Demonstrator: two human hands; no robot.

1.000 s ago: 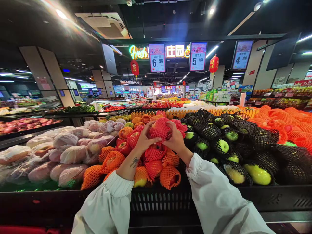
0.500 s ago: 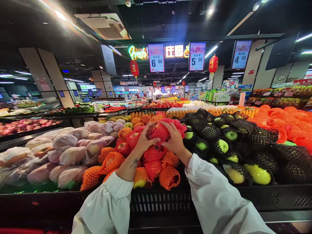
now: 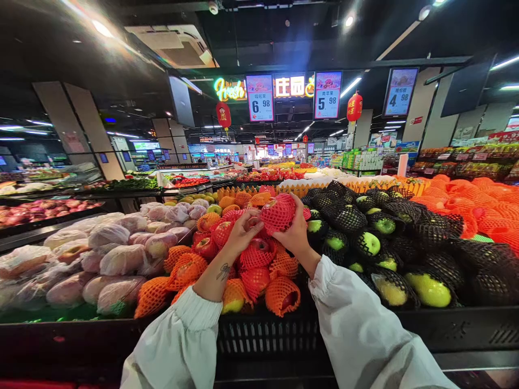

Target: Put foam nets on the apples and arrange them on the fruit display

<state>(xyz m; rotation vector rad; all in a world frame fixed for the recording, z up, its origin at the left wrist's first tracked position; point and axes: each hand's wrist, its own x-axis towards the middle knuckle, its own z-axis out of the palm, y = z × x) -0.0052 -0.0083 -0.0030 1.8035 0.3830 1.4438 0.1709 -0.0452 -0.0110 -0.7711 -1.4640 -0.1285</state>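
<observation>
A red apple in a pink foam net [image 3: 278, 213] is held up over the pile by my right hand [image 3: 298, 229], whose fingers wrap its right side and underside. Just left of that apple is my left hand [image 3: 244, 231], its fingers bent and the thumb a little apart from them. Whether its fingertips touch the net is hard to tell. Below both hands lie more red apples in pink nets [image 3: 257, 254]. Around them are apples in orange nets [image 3: 283, 296], some showing red or yellow skin.
Fruit in clear plastic bags [image 3: 124, 258] fills the display on the left. Green apples in black nets [image 3: 371, 243] are heaped on the right, with orange-netted fruit [image 3: 478, 205] beyond. A black slatted crate wall [image 3: 267, 336] runs along the front. Price screens [image 3: 260, 98] hang overhead.
My left hand has come off the netted apple and shifted slightly left, its fingers bending. The right hand keeps the apple, which has tilted and moved a little right.
</observation>
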